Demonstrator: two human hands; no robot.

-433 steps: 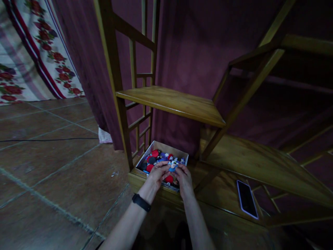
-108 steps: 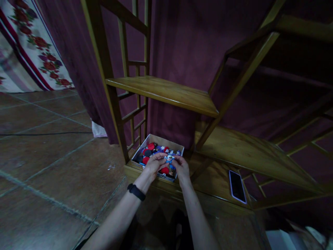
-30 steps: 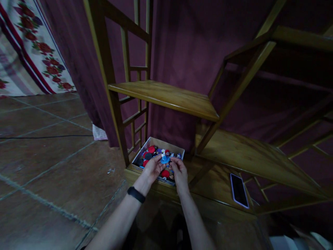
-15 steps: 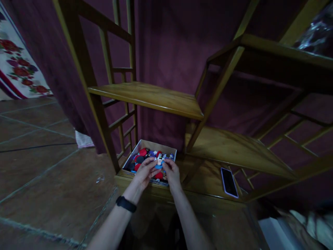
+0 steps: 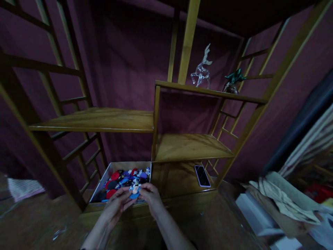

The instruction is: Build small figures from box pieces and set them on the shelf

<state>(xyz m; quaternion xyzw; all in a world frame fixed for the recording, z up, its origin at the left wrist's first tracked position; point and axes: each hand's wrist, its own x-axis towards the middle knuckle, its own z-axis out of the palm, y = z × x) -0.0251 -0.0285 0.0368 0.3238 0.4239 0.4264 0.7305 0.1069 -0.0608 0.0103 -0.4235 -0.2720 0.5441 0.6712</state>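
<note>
Both my hands meet over the front edge of an open cardboard box that sits on the bottom board of a wooden shelf unit. My left hand and my right hand pinch a small blue figure between their fingertips. The box is full of several small red, black, blue and purple pieces.
A phone lies flat on the bottom board to the right of the box. A clear glass deer and a green ornament stand on an upper shelf. Crumpled paper and white boxes lie at the right. A dark red curtain hangs behind.
The view has swung up and to the right, bringing the upper shelf with the deer into sight. My hands stay together on the small blue figure, now lower in the picture.
</note>
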